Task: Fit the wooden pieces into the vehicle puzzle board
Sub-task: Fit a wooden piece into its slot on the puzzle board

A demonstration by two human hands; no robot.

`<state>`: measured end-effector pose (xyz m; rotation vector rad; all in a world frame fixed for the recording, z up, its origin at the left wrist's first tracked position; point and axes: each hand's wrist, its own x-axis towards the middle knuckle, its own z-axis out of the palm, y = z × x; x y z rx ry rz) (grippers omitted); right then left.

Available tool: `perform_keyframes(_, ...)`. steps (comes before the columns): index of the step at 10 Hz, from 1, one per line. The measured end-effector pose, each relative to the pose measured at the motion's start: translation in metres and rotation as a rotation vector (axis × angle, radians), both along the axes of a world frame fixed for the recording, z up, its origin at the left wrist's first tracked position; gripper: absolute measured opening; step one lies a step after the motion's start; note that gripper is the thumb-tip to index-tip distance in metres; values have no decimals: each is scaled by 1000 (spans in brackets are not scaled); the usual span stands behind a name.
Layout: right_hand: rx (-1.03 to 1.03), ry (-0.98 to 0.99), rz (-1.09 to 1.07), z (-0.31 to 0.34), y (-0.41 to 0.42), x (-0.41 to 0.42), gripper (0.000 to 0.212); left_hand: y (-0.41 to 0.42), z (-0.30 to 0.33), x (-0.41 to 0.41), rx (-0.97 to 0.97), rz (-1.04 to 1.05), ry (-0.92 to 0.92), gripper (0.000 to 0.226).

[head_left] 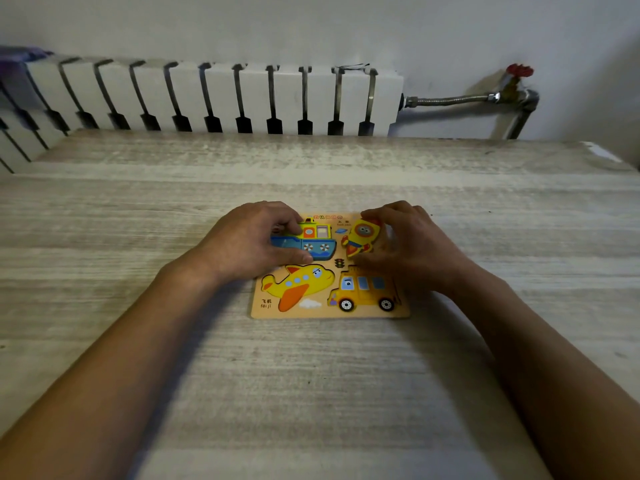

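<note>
Puzzle board (pixel 329 311), wooden, lying flat mid-table (pixel 311 393); airplane piece (pixel 298 284) and bus piece (pixel 363 292) seated in its near row. Far row: ship piece (pixel 311 242), left hand (pixel 247 242) with fingers curled around its left end; rocket piece (pixel 362 237), tilted, right hand (pixel 412 242) with fingers pinching its edge. White radiator (pixel 207 95) stands against the wall behind.

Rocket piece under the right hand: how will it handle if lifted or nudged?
The rocket piece looks like a flat, rigid wooden cutout, so probably stiff and light. With no round profile, it should slide rather than roll. Its glossy paint may be slightly slippery.
</note>
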<state>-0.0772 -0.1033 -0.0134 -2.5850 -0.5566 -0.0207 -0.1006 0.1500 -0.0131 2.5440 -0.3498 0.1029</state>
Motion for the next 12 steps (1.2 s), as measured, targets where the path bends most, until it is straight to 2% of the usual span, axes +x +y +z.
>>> perform_keyframes(7,0,-52,-71,-11,6,2,78,0,-3,1,7,4,-34,39)
perform_keyframes(9,-12,-34,-75,-9,8,0,77,-2,-1,2,-23,35,40,41)
perform_keyframes(12,91,48,-72,5,8,-2,75,-3,5,-7,-166,67,51,85)
